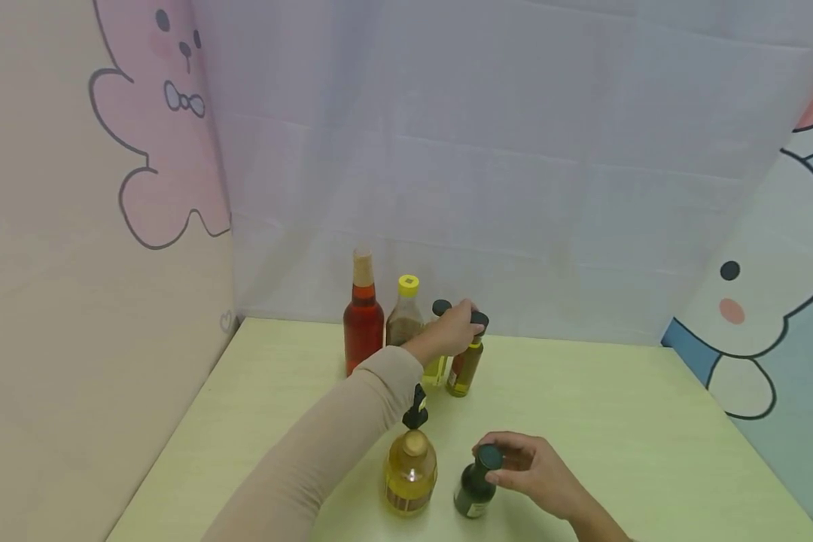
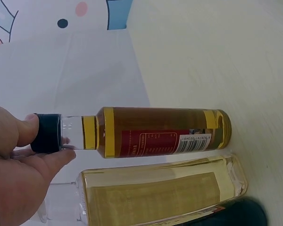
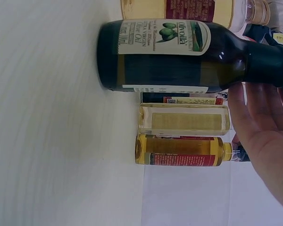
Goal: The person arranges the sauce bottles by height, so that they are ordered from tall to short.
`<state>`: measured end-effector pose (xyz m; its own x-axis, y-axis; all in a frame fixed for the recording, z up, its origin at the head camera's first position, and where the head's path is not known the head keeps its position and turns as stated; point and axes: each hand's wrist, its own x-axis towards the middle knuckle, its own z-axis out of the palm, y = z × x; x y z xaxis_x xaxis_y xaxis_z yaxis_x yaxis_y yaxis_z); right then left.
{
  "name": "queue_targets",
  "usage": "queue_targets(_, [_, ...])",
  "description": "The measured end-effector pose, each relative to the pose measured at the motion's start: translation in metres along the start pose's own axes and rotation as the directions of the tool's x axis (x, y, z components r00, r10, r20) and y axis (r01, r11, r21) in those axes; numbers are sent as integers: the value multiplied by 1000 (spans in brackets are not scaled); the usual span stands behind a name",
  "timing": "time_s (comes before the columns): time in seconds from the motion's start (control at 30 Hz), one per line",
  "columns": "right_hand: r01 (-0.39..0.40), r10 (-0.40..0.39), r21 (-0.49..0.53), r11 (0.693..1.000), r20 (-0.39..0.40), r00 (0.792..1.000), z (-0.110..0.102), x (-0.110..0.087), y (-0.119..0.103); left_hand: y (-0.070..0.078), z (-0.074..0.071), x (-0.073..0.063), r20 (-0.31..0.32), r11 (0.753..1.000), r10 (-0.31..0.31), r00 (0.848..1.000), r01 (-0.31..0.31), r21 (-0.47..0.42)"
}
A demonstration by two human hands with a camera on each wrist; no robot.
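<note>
The dark bottle (image 1: pixel 473 485) is near the front of the table (image 1: pixel 616 421), the right hand (image 1: pixel 545 482) gripping it near the top; farther back, the left hand (image 1: pixel 450 331) pinches the red-labelled bottle (image 2: pixel 162 134) by its cap (image 2: pixel 46 133); the golden bottle (image 1: pixel 409 470) stands left of the dark one; the clear bottle (image 1: pixel 436 369), yellow-capped bottle (image 1: pixel 405 320) and red bottle (image 1: pixel 363 331) stand leftward of the red-labelled one.

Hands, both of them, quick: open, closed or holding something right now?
Left hand: holding the red-labelled bottle, pinching its dark cap.
Right hand: holding the dark green olive oil bottle by its neck.
</note>
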<state>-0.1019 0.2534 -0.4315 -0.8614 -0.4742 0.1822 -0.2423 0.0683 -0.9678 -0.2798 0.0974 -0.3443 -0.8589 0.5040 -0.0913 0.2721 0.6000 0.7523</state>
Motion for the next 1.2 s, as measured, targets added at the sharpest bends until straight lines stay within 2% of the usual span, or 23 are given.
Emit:
queue_targets(0.33, [-5, 5, 4, 1000, -6, 1000, 1, -2, 0, -2, 1, -1, 20, 998, -29, 999, 28, 57])
queue_targets(0.77, [-6, 6, 11, 1000, -4, 1000, 3, -3, 0, -1, 2, -1, 20, 994, -80, 997, 78, 80])
queue_targets(1.2, [22, -22, -11, 1000, 0, 1000, 2, -1, -3, 2, -8, -8, 32, 993, 10, 999, -13, 114])
